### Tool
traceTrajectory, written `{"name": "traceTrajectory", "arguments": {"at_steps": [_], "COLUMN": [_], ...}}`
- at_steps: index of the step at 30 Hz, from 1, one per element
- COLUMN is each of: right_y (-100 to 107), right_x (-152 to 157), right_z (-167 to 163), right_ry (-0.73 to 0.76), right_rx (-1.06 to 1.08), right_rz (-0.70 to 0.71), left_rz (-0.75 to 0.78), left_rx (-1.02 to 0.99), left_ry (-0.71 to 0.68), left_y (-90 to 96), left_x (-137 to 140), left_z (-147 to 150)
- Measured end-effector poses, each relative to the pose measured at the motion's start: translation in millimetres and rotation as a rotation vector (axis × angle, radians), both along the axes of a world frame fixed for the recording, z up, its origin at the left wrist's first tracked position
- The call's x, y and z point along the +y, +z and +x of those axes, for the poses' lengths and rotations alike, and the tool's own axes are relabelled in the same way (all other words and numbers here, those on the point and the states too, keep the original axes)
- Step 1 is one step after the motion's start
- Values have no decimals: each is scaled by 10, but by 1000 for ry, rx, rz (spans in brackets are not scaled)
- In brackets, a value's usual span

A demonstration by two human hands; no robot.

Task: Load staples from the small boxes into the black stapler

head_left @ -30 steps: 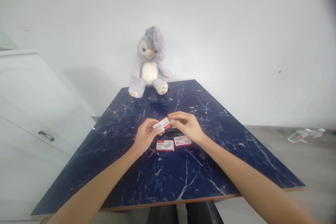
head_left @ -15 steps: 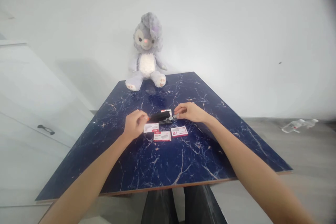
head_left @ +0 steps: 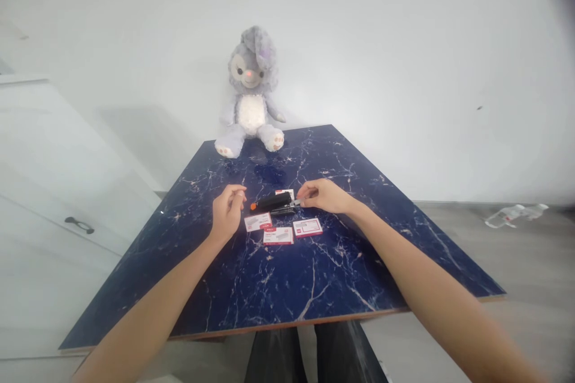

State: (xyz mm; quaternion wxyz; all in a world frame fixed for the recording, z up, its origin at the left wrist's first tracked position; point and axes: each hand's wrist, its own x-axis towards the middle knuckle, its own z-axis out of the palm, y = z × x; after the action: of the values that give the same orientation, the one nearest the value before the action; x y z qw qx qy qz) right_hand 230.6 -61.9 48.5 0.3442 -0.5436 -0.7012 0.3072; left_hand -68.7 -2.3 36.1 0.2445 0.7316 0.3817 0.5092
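Observation:
A black stapler (head_left: 272,201) with an orange end lies on the dark blue marbled table (head_left: 309,287), its upper part raised from its base at the right. My left hand (head_left: 228,209) is just left of the orange end, apart from it, fingers loosely curled with nothing visible in them. At the stapler's right end, my right hand (head_left: 321,194) pinches a small silver metal piece (head_left: 297,203); whether it is joined to the stapler I cannot tell. Red-and-white staple boxes lie around: one left box (head_left: 257,222), one front box (head_left: 278,236), one right box (head_left: 308,227), one partly hidden box (head_left: 286,192) behind.
A grey plush rabbit (head_left: 251,93) sits at the table's far edge against the white wall (head_left: 381,60). To the left stands a white cabinet (head_left: 49,161) with a dark handle (head_left: 79,225). A clear plastic item (head_left: 516,214) lies on the floor at right.
My left hand has let go of the stapler's orange end and moved slightly left. The nearest left box has turned a little. My right hand stays at the stapler's right end.

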Motion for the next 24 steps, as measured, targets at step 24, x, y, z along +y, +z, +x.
{"name": "traceTrajectory", "arguments": {"at_steps": [24], "right_y": [50], "right_x": [-56], "right_z": [-63], "right_ry": [39], "right_rx": [-193], "right_rz": [133], "left_rz": [-108], "left_rx": [144], "left_ry": [-171], "left_y": [9], "left_x": [40], "left_z": [48]}}
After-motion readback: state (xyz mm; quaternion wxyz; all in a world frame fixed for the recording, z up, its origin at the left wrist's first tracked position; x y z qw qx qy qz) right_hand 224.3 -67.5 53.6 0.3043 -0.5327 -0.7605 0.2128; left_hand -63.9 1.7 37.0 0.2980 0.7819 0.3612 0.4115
